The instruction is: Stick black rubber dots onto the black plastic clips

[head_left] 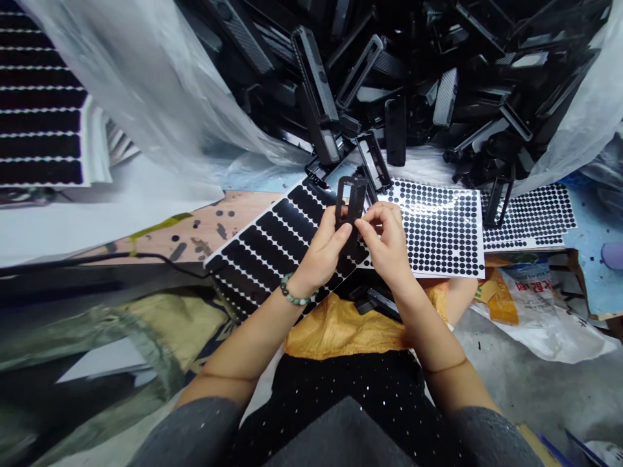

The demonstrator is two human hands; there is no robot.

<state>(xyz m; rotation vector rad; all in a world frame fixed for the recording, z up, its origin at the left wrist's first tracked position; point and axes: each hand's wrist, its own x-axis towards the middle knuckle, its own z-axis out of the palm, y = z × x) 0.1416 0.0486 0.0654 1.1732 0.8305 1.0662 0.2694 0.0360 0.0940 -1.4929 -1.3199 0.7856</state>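
My left hand [325, 250] is closed around a black plastic frame-like part [351, 194] with a long slot in it, held upright above the sheets. At the part's right edge, my right hand [385, 240] pinches with thumb and forefinger; whether something small is between those fingertips I cannot make out. Under my left hand lies a sheet of black wavy-edged strip stickers [257, 250]. To the right of my right hand is a white sheet of round black dot stickers [435, 227]. Two similar black parts [374, 162] lie just beyond the held one.
A large heap of black plastic parts [396, 130] in clear plastic bags [195, 97] fills the far side. More strip sheets [39, 117] are stacked at left. A second dot sheet [530, 217] lies at right. A black cable [97, 258] runs along the table edge; yellow cloth [341, 331] covers my lap.
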